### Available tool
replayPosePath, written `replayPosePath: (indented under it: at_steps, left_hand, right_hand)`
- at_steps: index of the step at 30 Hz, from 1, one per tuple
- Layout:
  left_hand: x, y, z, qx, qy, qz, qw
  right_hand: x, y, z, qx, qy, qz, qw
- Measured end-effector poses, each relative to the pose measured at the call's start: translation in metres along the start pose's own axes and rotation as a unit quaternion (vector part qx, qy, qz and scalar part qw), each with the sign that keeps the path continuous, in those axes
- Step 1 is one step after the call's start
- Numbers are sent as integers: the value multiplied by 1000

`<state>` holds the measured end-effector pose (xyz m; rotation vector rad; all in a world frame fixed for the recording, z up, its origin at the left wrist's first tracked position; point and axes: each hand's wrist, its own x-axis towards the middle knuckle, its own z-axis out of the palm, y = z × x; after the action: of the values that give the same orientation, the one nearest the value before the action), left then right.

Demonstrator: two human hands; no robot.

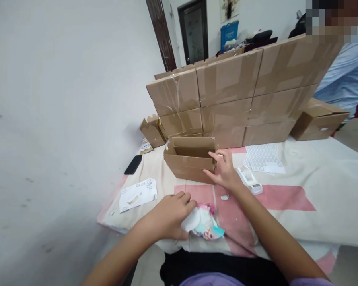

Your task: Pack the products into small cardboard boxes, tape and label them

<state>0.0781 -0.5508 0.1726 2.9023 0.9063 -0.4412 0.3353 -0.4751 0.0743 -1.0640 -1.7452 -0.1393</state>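
My left hand (pixel 176 216) is closed on a soft, colourful pack (pixel 209 227) with a round white lid, low over the near edge of the table. Pink, white and turquoise print shows on the pack. Beyond it stands an open cardboard box (pixel 186 169), its top flaps raised. At the right end of this box is my right hand (pixel 223 171), thumb against the front side and forefinger over the rim. What lies inside the box is hidden from here.
A tall wall of taped cardboard boxes (pixel 226 79) stands behind. On the cloth lie a white tape dispenser (pixel 250 180), sticker sheets (pixel 264 157), a paper sheet (pixel 138 194) and a black phone (pixel 133 165). Another box (pixel 318 121) sits right, near a person in blue (pixel 346 75).
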Motion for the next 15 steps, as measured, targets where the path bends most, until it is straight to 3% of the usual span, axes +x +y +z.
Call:
replayPosePath:
  at_steps: [4,8,12,15]
  left_hand:
    - [-30,-6,-35,-36,29,-25,999]
    - [-55,-12,-81,-35,107,-41,993]
    - [-57,-10,-130,-74,192,-46,978]
    - [-46,-21,-156,-209,233,-77,947]
  right_hand:
    - [-2,7,-6,52,1,14,999]
    - [-7,16,-11,81,-6,7,997]
    - [-12,18,-8,113,-7,24,993]
    - [-15,21,-7,141,0,36,989]
